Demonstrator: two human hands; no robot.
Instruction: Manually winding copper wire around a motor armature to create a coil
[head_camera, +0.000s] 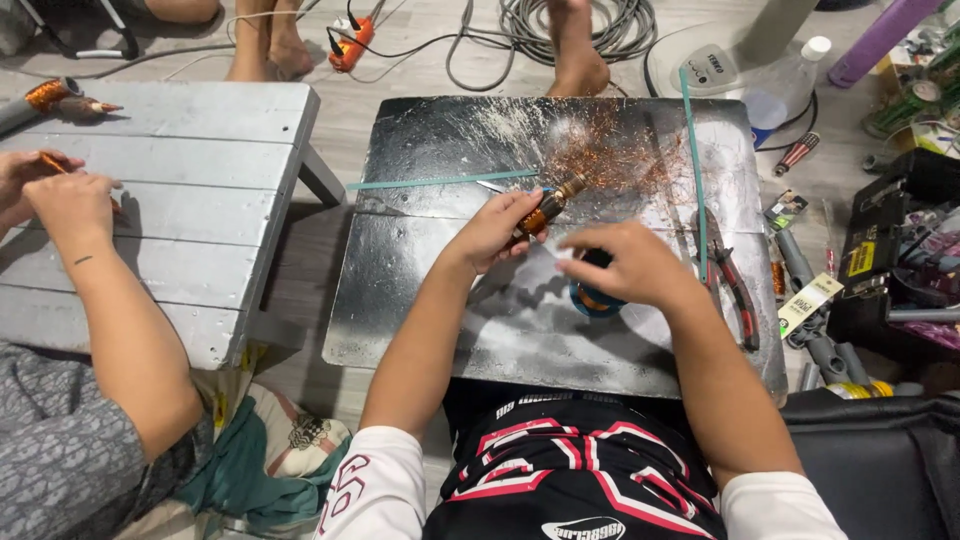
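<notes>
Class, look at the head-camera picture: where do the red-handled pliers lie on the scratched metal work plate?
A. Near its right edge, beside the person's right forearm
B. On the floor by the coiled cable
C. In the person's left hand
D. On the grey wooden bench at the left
A: the red-handled pliers lie on the scratched metal work plate near its right edge, beside the right forearm; the left hand holds a copper-wound rotor.

The right hand (628, 262) hides most of the blue tape roll (594, 298); what its fingertips pinch looks like white tape, too blurred to tell.

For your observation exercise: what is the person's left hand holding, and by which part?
The left hand grips a copper-wound motor armature around its lower end; the shaft end points up toward the copper scraps.
</notes>
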